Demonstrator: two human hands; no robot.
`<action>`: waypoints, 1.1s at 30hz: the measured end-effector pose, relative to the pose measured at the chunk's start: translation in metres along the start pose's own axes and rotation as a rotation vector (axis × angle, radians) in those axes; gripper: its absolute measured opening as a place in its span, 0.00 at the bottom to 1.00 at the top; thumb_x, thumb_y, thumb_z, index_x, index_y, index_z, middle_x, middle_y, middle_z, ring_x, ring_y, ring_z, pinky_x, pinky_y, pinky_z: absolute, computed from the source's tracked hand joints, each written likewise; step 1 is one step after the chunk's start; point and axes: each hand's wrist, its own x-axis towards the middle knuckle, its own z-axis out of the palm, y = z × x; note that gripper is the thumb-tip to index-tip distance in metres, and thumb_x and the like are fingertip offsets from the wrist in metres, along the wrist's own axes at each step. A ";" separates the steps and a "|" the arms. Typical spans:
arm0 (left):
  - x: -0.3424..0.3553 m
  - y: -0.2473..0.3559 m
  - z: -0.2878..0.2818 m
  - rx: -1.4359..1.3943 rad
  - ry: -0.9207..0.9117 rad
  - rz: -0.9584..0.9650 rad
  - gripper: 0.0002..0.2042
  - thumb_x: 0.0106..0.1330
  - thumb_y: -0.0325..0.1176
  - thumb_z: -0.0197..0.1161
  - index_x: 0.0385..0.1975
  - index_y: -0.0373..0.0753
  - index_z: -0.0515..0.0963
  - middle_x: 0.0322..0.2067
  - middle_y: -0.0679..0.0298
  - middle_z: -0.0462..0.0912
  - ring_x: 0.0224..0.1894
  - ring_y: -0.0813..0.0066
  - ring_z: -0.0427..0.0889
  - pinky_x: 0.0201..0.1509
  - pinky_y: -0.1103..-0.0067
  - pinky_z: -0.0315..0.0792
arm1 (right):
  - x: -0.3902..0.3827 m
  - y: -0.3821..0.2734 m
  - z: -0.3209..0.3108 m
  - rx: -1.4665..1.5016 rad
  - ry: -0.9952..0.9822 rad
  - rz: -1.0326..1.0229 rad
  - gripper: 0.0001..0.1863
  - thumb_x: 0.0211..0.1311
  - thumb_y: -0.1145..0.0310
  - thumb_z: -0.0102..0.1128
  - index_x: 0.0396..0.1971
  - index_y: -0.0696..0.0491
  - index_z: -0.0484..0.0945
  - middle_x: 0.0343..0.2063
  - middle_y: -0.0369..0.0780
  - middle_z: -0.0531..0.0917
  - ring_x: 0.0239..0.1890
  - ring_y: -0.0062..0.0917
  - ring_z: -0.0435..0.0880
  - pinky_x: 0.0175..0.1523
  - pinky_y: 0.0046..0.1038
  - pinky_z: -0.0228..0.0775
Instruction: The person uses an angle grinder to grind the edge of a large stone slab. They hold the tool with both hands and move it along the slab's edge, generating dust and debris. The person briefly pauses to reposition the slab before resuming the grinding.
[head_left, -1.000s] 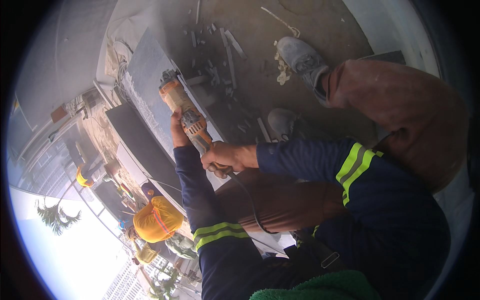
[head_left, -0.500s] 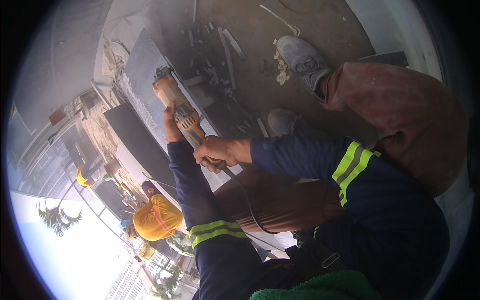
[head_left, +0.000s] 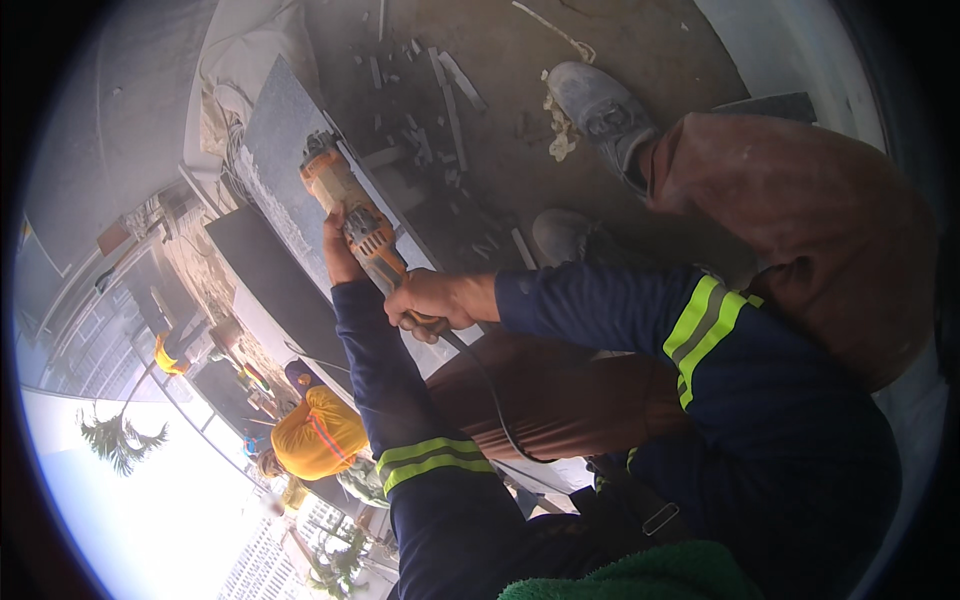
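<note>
An orange and grey angle grinder [head_left: 362, 222] lies across a long grey slab [head_left: 282, 150], its head at the slab's dusty edge. My left hand [head_left: 340, 248] is wrapped round the grinder's body behind the head; part of that hand is hidden by the tool. My right hand [head_left: 440, 300] grips the rear handle, where a black cord [head_left: 490, 385] leaves it. Whether a disc is fitted or turning cannot be made out. White dust covers part of the slab's surface along the grinder's side.
Cut strips and chips [head_left: 450, 110] litter the floor beyond the slab. My dusty shoe [head_left: 600, 105] stands near them. A dark panel [head_left: 265, 275] lies beside the slab. Farther left, a person in a yellow top [head_left: 320, 435] bends down among tools.
The grinder and both my hands have shifted slightly up and left in the picture. My grip on the tool stays the same.
</note>
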 end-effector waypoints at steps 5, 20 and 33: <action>-0.018 -0.010 0.007 -0.040 0.044 -0.001 0.27 0.68 0.53 0.66 0.52 0.34 0.76 0.36 0.56 0.85 0.35 0.62 0.87 0.39 0.67 0.84 | -0.009 0.015 0.003 0.005 0.028 -0.009 0.06 0.56 0.76 0.62 0.24 0.57 0.74 0.17 0.40 0.75 0.12 0.27 0.76 0.15 0.30 0.65; -0.064 -0.024 0.010 0.010 0.028 -0.019 0.30 0.66 0.60 0.65 0.50 0.35 0.76 0.34 0.58 0.83 0.32 0.64 0.86 0.35 0.70 0.83 | -0.029 0.056 0.014 0.011 0.014 -0.018 0.07 0.56 0.76 0.62 0.22 0.56 0.74 0.16 0.39 0.75 0.11 0.26 0.75 0.15 0.31 0.65; -0.078 -0.037 0.005 -0.003 0.002 -0.010 0.31 0.67 0.57 0.65 0.52 0.33 0.74 0.36 0.55 0.84 0.33 0.62 0.87 0.36 0.69 0.84 | -0.044 0.071 0.013 0.007 0.034 0.001 0.07 0.56 0.75 0.64 0.23 0.57 0.75 0.16 0.39 0.75 0.10 0.25 0.75 0.14 0.31 0.64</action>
